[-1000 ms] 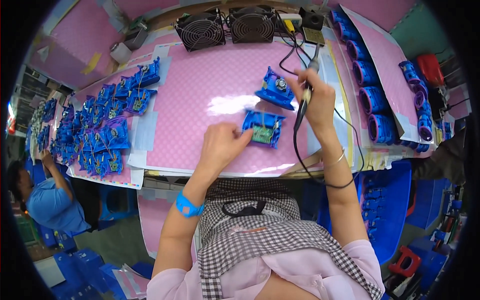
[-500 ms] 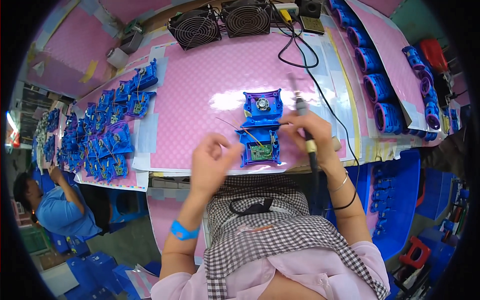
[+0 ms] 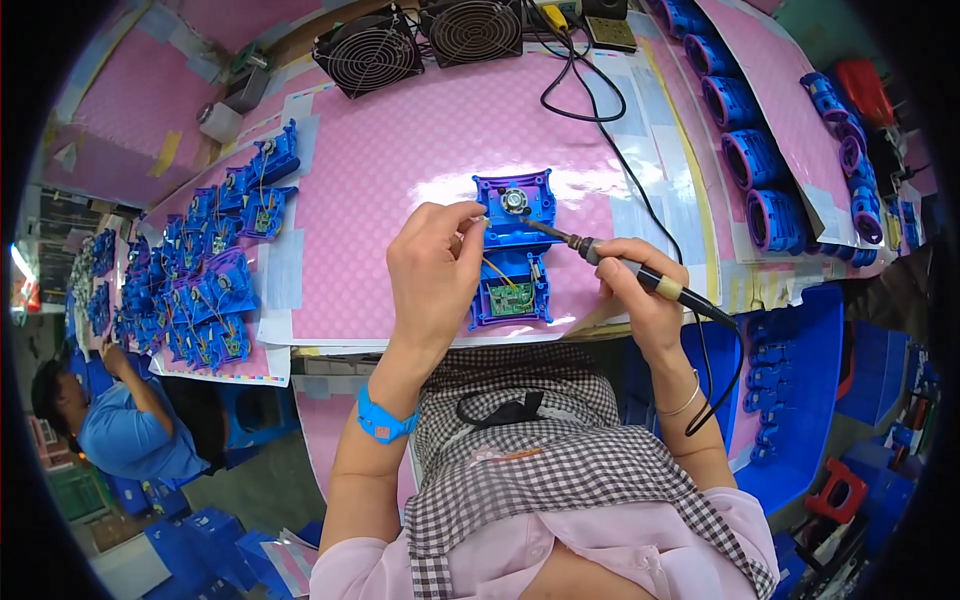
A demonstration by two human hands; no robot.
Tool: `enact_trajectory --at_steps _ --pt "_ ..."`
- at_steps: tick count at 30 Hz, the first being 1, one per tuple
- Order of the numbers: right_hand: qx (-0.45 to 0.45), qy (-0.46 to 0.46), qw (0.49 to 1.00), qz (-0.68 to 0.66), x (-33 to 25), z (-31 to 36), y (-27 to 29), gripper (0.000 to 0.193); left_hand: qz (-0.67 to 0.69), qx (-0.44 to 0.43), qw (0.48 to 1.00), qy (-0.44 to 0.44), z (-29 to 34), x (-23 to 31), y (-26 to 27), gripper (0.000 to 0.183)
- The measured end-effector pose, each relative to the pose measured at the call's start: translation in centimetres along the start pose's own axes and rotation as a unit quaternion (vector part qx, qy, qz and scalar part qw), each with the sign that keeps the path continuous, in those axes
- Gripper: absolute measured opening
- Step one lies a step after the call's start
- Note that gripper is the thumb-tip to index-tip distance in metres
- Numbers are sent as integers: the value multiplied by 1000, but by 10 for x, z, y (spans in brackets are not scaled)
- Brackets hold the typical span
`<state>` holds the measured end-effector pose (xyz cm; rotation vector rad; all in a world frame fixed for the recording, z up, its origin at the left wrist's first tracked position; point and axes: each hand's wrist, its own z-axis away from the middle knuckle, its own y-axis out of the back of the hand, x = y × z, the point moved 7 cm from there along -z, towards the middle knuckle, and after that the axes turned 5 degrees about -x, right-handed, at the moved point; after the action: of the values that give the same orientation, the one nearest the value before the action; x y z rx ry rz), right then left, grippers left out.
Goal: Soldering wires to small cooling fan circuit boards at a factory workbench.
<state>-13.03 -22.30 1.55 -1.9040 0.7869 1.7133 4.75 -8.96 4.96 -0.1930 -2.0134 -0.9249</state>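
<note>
Two blue housing halves, one soldering iron, two bare hands, at the table [image 3: 380, 190].

Upper half [image 3: 505, 230]: open side up, round speaker [image 3: 514, 201] inside; right of the table's centre, its longer axis running between the left and right edges.

Lower half [image 3: 518, 266]: just beside the upper one, toward the near edge, open side up; carries a green circuit board [image 3: 508, 299]. An orange wire [image 3: 495, 270] rises from the board.

Soldering iron [image 3: 668, 288]: held slantwise, tip toward the far left corner and over the upper half, near the speaker; cord end toward the near right corner. Contact of the tip cannot be told.

Right hand [image 3: 645, 300]: fingers closed around the iron's handle.

Left hand [image 3: 435, 265]: thumb and forefinger close together at the upper half's left side; whether they grip anything cannot be told.

Changes since half a second ago: iron swung from pointing at the far edge to pointing leftward; left hand shifted from the lower half's side to the upper's.
</note>
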Motion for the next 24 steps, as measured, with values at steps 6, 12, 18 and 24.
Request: enact_trajectory --at_steps 6,12,18,24 --pt "5 14 1000 10 16 -4 0 17 -10 12 999 -37 -5 0 -13 10" --pt "3 22 1000 -14 19 -5 -1 17 -14 4 999 -34 -3 -5 -15 11" --pt "-13 26 1000 11 14 -5 -2 15 -8 5 1000 -30 -4 -7 -16 11" --pt "0 44 998 33 10 -4 0 15 -14 0 999 -33 -4 -6 -16 10"
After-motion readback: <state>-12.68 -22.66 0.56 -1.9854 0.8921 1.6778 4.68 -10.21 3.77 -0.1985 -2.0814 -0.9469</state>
